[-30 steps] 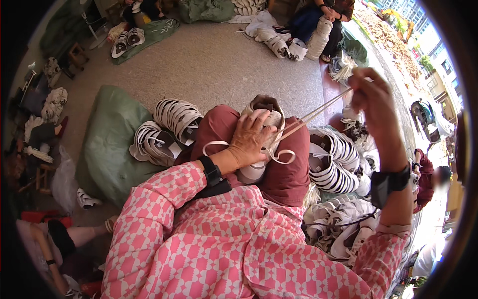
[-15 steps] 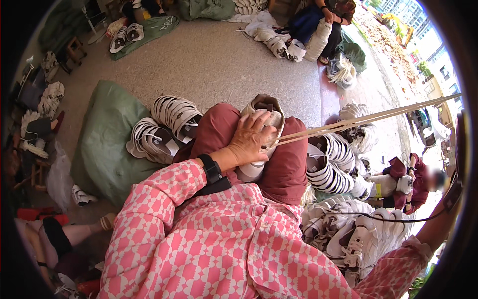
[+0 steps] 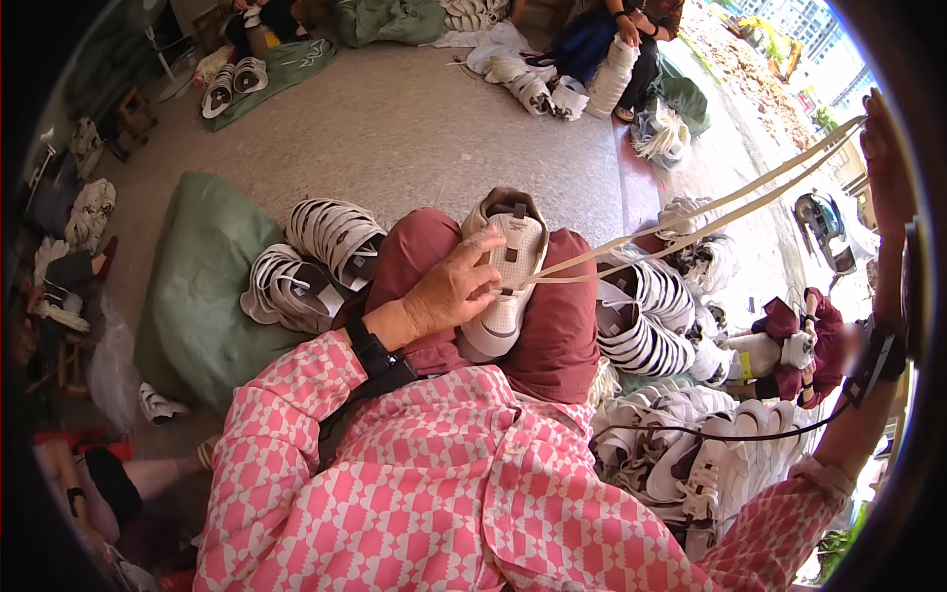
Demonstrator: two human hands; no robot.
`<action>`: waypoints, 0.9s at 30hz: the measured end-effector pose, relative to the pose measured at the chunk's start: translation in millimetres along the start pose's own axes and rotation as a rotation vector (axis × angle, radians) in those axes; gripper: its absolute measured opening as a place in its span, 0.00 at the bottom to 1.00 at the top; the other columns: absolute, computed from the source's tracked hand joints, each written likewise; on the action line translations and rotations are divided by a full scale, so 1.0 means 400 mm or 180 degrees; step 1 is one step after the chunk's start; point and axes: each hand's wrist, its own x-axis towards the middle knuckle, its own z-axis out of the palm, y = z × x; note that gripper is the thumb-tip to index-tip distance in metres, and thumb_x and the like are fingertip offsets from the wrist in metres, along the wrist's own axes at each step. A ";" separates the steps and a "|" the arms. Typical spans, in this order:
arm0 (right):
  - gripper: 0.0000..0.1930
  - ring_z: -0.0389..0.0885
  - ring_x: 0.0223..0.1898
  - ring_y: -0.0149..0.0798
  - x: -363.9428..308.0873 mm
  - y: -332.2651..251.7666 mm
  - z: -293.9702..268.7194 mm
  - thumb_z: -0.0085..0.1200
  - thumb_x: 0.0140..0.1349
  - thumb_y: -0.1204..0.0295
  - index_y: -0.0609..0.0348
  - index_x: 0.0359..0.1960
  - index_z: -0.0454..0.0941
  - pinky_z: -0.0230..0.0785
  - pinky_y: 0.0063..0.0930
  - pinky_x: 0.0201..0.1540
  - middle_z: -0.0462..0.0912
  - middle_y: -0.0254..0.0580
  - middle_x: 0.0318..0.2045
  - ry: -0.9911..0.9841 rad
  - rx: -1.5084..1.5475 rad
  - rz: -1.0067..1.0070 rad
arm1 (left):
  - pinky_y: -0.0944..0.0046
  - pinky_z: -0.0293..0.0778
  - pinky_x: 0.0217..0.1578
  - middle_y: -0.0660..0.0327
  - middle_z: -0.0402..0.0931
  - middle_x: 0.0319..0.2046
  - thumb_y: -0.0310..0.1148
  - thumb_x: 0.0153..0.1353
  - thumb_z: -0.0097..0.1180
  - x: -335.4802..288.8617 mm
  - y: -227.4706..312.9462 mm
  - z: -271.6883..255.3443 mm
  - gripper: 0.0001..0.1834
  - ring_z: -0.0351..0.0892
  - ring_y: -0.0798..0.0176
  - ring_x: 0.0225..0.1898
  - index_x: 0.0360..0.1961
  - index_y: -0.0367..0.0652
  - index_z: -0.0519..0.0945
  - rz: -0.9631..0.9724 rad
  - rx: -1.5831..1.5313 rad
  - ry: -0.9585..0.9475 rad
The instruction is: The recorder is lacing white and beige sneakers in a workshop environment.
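A beige and white sneaker (image 3: 511,257) stands between my knees, its dark ankle opening at the far end. My left hand (image 3: 449,293) is at the left side of its upper, fingers stretched out and apart, with the tips by the tongue. Two strands of a cream shoelace (image 3: 710,219) run from the sneaker out to the right. Far out at the right rim, my right hand (image 3: 885,163) is raised and grips the shoelace's far end; its fingers are partly lost in the dark edge.
Nested shoes (image 3: 335,237) and a green sack (image 3: 202,286) lie to my left. More stacked shoes (image 3: 646,316) and a pile of white sneakers (image 3: 700,449) are on my right. A black cable (image 3: 730,434) crosses that pile. Other people sit around, one (image 3: 804,345) at right.
My left hand has drawn back left, uncovering the sneaker's upper. My right hand has come into view higher at the right, and the lace strands now slope up more steeply and hang looser.
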 end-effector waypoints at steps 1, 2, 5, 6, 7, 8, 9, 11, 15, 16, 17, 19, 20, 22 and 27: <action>0.19 0.64 0.31 0.22 -0.011 0.030 -0.037 0.47 0.71 0.74 0.66 0.61 0.63 0.61 0.15 0.35 0.73 0.30 0.38 -0.0137 -0.0468 -0.0286 | 0.53 0.59 0.67 0.53 0.64 0.61 0.23 0.47 0.66 0.010 0.002 0.015 0.12 0.57 0.45 0.69 0.32 0.41 0.75 0.0161 0.0184 0.0032; 0.24 0.62 0.32 0.19 -0.016 0.038 -0.007 0.47 0.71 0.74 0.67 0.67 0.61 0.60 0.12 0.35 0.73 0.27 0.40 -0.0264 -0.0818 -0.0623 | 0.52 0.61 0.66 0.53 0.66 0.59 0.24 0.47 0.66 0.014 -0.001 0.010 0.10 0.58 0.44 0.68 0.29 0.40 0.76 0.0262 0.0483 0.0083; 0.20 0.63 0.30 0.22 -0.034 -0.023 0.034 0.47 0.71 0.72 0.67 0.63 0.67 0.62 0.16 0.37 0.72 0.28 0.34 -0.0590 0.0811 0.0387 | 0.51 0.64 0.63 0.52 0.68 0.58 0.24 0.48 0.66 0.011 0.028 -0.010 0.09 0.62 0.44 0.66 0.28 0.40 0.77 0.0182 0.0844 0.0115; 0.18 0.63 0.28 0.24 -0.069 -0.031 0.057 0.50 0.70 0.70 0.67 0.58 0.71 0.62 0.17 0.35 0.71 0.28 0.31 -0.0432 -0.1015 -0.0780 | 0.51 0.65 0.62 0.52 0.68 0.58 0.24 0.47 0.66 0.011 0.032 -0.008 0.09 0.63 0.44 0.65 0.28 0.40 0.77 0.0194 0.0824 0.0111; 0.15 0.73 0.26 0.26 -0.059 -0.037 0.098 0.52 0.68 0.70 0.71 0.49 0.74 0.69 0.20 0.31 0.77 0.34 0.29 -0.0650 0.0299 -0.0203 | 0.52 0.66 0.62 0.52 0.68 0.58 0.24 0.49 0.65 0.007 0.029 -0.004 0.07 0.64 0.44 0.64 0.27 0.39 0.77 0.0095 0.0823 0.0126; 0.08 0.77 0.18 0.30 -0.055 -0.111 0.199 0.53 0.67 0.71 0.65 0.39 0.74 0.78 0.27 0.22 0.83 0.45 0.31 0.0167 0.2060 0.0894 | 0.51 0.66 0.61 0.50 0.67 0.58 0.22 0.48 0.65 -0.004 0.021 0.000 0.09 0.64 0.43 0.64 0.29 0.39 0.77 0.0070 0.0786 0.0166; 0.08 0.77 0.19 0.29 -0.053 -0.115 0.218 0.52 0.68 0.71 0.65 0.38 0.74 0.76 0.24 0.22 0.81 0.41 0.28 0.0017 0.2212 0.0915 | 0.51 0.66 0.60 0.48 0.65 0.59 0.22 0.47 0.65 -0.015 0.020 0.008 0.11 0.64 0.42 0.63 0.32 0.39 0.77 -0.0053 0.0603 0.0228; 0.09 0.74 0.16 0.29 -0.042 -0.135 0.259 0.48 0.70 0.71 0.65 0.35 0.74 0.76 0.24 0.19 0.79 0.41 0.25 0.0043 0.2260 0.0937 | 0.48 0.65 0.56 0.49 0.66 0.54 0.22 0.46 0.67 -0.040 0.026 -0.005 0.13 0.67 0.42 0.57 0.32 0.40 0.75 -0.0137 0.0758 0.0226; 0.06 0.80 0.15 0.38 -0.036 -0.143 0.251 0.54 0.60 0.79 0.73 0.29 0.74 0.78 0.33 0.17 0.81 0.52 0.22 0.0553 0.2390 0.0600 | 0.52 0.70 0.43 0.54 0.68 0.39 0.22 0.44 0.65 -0.021 0.039 0.006 0.11 0.71 0.49 0.43 0.28 0.39 0.75 0.0032 0.0972 0.0108; 0.06 0.79 0.14 0.38 -0.036 -0.155 0.242 0.54 0.60 0.79 0.73 0.30 0.73 0.78 0.33 0.17 0.81 0.52 0.22 0.0555 0.2337 0.0582 | 0.53 0.70 0.41 0.54 0.67 0.37 0.21 0.44 0.64 -0.020 0.035 0.013 0.10 0.72 0.50 0.41 0.28 0.39 0.75 0.0083 0.0981 0.0076; 0.06 0.79 0.14 0.38 -0.043 -0.164 0.233 0.54 0.60 0.79 0.73 0.30 0.73 0.78 0.33 0.16 0.81 0.52 0.22 0.0539 0.2330 0.0588 | 0.53 0.70 0.41 0.54 0.67 0.37 0.21 0.44 0.64 -0.020 0.031 0.019 0.10 0.72 0.50 0.41 0.28 0.39 0.75 0.0152 0.0932 0.0077; 0.09 0.79 0.14 0.37 -0.049 -0.189 0.233 0.52 0.65 0.75 0.72 0.32 0.74 0.77 0.33 0.18 0.83 0.53 0.25 0.0458 0.2211 0.0581 | 0.54 0.71 0.39 0.54 0.66 0.35 0.20 0.44 0.63 -0.022 0.020 0.017 0.09 0.73 0.50 0.39 0.27 0.38 0.75 -0.0273 0.0494 -0.0046; 0.08 0.79 0.15 0.36 -0.052 -0.197 0.239 0.52 0.65 0.75 0.71 0.32 0.74 0.77 0.31 0.19 0.83 0.51 0.25 0.0464 0.2175 0.0649 | 0.54 0.71 0.39 0.54 0.66 0.35 0.20 0.44 0.63 -0.023 0.015 0.015 0.09 0.73 0.50 0.39 0.27 0.38 0.75 -0.0219 0.0455 -0.0039; 0.08 0.79 0.15 0.36 -0.058 -0.192 0.246 0.52 0.65 0.75 0.71 0.32 0.74 0.77 0.31 0.18 0.83 0.51 0.24 0.0370 0.2161 0.0638 | 0.53 0.70 0.39 0.54 0.66 0.34 0.20 0.44 0.62 -0.023 0.006 0.010 0.09 0.73 0.49 0.38 0.27 0.38 0.74 -0.0439 0.0250 -0.0046; 0.07 0.78 0.14 0.37 -0.063 -0.178 0.275 0.52 0.65 0.76 0.68 0.33 0.70 0.76 0.32 0.17 0.81 0.50 0.23 0.0217 0.2201 0.0752 | 0.50 0.69 0.38 0.51 0.65 0.34 0.20 0.47 0.60 -0.015 0.015 0.018 0.09 0.72 0.44 0.39 0.26 0.36 0.71 -0.0249 0.0426 -0.0002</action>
